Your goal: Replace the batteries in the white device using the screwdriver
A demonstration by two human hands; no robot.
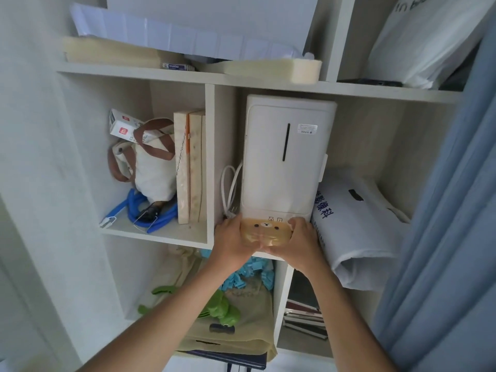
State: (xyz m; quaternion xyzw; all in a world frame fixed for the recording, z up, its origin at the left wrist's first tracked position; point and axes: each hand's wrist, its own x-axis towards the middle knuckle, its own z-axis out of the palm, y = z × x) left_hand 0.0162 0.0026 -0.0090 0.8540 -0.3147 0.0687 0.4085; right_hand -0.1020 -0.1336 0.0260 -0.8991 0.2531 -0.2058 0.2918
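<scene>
A tall white device (284,157) stands upright in a shelf compartment, with a dark vertical slot and a small label on its front. At its foot is a small tan case with a bear face (264,232), at the shelf's front edge. My left hand (229,240) grips the case's left side and my right hand (298,241) grips its right side. A pack of batteries marked HUATAI (177,66) lies on the shelf above. No screwdriver is visible.
A white cable (228,189) coils left of the device. A white printed bag (357,224) lies to its right. The left compartment holds a tote bag (150,162), boards and blue hose (139,210). A blue curtain (451,210) hangs at the right.
</scene>
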